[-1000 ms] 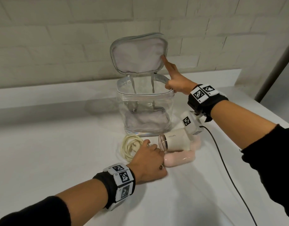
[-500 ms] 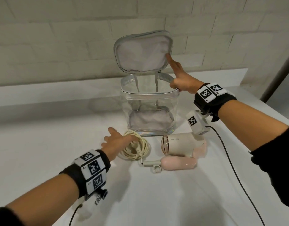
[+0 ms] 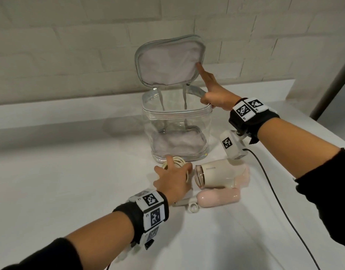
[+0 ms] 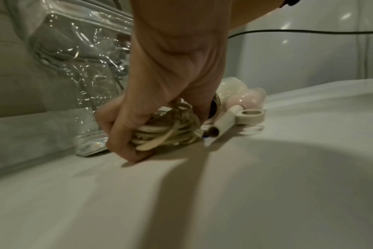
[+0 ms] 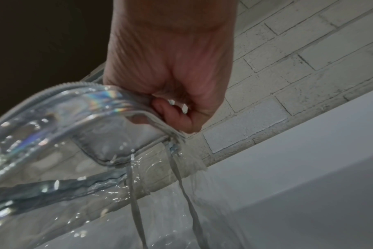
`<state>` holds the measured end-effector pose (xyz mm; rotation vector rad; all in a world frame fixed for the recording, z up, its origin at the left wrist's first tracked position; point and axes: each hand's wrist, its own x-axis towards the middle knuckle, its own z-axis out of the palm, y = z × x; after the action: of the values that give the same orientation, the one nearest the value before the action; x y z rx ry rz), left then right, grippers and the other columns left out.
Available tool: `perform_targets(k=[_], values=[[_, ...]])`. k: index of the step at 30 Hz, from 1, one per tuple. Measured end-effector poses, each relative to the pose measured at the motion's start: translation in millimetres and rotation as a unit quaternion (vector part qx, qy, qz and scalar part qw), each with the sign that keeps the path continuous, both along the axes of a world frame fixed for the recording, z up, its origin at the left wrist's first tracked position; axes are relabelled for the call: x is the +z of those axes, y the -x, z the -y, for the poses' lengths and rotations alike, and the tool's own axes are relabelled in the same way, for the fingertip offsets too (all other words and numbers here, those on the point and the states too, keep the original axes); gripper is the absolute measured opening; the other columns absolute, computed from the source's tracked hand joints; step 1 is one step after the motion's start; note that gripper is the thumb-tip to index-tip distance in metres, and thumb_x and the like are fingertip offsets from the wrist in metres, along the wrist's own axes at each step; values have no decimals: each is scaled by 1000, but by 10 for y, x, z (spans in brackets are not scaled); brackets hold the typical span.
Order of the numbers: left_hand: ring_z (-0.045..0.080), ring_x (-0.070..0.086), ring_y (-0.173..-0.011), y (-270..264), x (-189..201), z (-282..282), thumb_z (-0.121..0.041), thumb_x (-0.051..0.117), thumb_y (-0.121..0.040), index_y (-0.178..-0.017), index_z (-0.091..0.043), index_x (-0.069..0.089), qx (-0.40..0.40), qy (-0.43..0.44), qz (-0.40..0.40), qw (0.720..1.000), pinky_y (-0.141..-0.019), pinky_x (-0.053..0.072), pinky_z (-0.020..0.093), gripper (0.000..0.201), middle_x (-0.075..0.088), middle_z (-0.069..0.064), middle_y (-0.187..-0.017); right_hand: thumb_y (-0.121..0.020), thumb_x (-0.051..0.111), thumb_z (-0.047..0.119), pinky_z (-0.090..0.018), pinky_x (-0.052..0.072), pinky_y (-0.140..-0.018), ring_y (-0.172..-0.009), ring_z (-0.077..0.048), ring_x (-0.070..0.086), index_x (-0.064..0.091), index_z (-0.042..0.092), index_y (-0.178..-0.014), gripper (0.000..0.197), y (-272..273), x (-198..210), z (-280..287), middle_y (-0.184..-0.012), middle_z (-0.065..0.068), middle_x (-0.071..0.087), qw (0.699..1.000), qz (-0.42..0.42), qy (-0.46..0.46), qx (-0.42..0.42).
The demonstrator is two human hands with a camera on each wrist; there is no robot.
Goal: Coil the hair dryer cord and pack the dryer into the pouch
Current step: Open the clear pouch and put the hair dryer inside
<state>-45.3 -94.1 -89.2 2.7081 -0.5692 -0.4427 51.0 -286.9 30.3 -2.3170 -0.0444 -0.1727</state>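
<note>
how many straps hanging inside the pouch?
2. Both straps hang from the hinge of the open lid down into the clear pouch: one on the left, one on the right. None others visible.

A white table [image 3: 70, 191] carries a clear pouch [image 3: 177, 133] at frame centre, a coiled cord [image 3: 180, 161] and pink hair dryer [image 3: 218, 178] just below it.

Faint brand mark — unreadable — on hair dryer [image 3: 216, 175]
</note>
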Motion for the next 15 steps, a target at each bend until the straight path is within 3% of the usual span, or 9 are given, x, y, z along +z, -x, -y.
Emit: perform_targets(k=[2, 4, 7, 9, 12, 15], values=[[38, 25, -115, 38, -30, -9, -26, 46, -89, -101, -35, 51, -26, 10, 28, 999, -81, 42, 45, 16, 13, 9, -141, -75, 45, -10, -20, 39, -42, -96, -22, 46, -7, 40, -145, 100, -3, 5, 3, -154, 0, 6, 1000, -1, -1, -1], [38, 20, -123, 87, -30, -22, -42, 44, -88, -104, -37, 52, -35, 22, 9, 999, -91, 37, 49, 18, 4, 3, -150, -75, 44, -10, -20, 39, -41, -95, -22, 47, -7, 39, -145, 100, -9, 4, 2, -154, -1, 6, 1000, -4, -2, 1], [37, 12, -132, 126, 2, -48, -75, 46, -70, -113, -43, 42, -59, -18, -40, 997, -95, 27, 52, 54, -13, -5, -155, -76, 44, -10, -21, 40, -43, -97, -23, 47, -7, 39, -146, 100, -26, -1, 6, -154, -2, 7, 1000, -1, -3, -1], [39, 9, -136, 171, 2, -59, -88, 46, -55, -127, -44, 31, -93, -60, -27, 994, -100, 26, 58, 86, -22, -5, -155, -76, 44, -10, -22, 40, -44, -98, -23, 47, -7, 39, -146, 100, -34, -1, 10, -154, -2, 7, 1000, -5, -6, -3], [42, 6, -136, 244, -102, -42, -90, 49, -47, -141, -38, 14, -126, -120, 50, 983, -101, 27, 62, 113, -27, -4, -154, -76, 45, -10, -21, 41, -43, -98, -23, 47, -8, 40, -145, 100, -55, 3, 14, -154, -1, 7, 1000, -10, -4, -3], [39, 17, -128, 275, -165, -12, -77, 55, -57, -136, -37, 30, -134, -90, 106, 981, -94, 33, 51, 92, -7, -6, -157, -75, 45, -9, -20, 41, -43, -89, -18, 50, -7, 41, -145, 101, -84, -8, 31, -154, 0, 7, 1000, -10, -7, 1]])
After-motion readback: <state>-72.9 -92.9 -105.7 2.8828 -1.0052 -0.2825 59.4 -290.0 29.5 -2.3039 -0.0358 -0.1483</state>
